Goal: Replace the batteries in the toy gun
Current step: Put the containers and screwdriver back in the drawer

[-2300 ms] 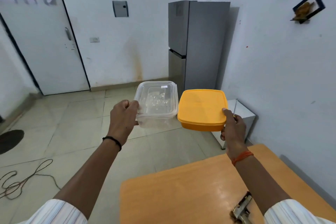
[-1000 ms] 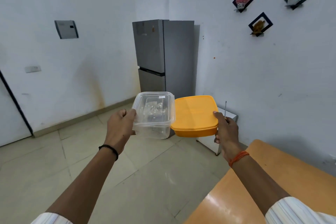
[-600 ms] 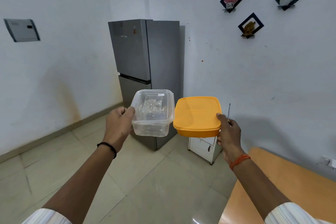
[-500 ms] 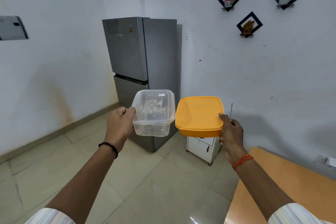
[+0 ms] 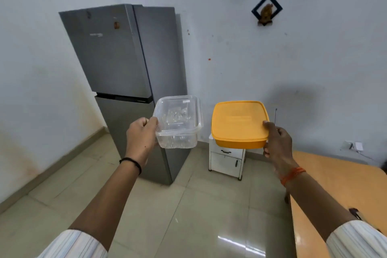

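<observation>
My left hand [image 5: 142, 137] grips the near left rim of a clear plastic box [image 5: 179, 121] held up in front of me; nothing shows inside it. My right hand [image 5: 277, 142] holds an orange box with its lid on [image 5: 238, 123] by the right edge, and a thin metal rod [image 5: 276, 116], like a screwdriver shaft, sticks up from the same hand. The two boxes are side by side, a small gap apart. The toy gun is hidden, apart from a small dark part [image 5: 355, 212] beside my right forearm on the table.
A grey fridge [image 5: 125, 81] stands against the wall behind the clear box. A small white cabinet [image 5: 227, 159] sits on the floor below the orange box. An orange table [image 5: 339, 192] fills the lower right. Tiled floor lies between.
My view has swung to the right, from the door to the fridge and wall. The two boxes have drifted slightly apart. Both hands keep their grips.
</observation>
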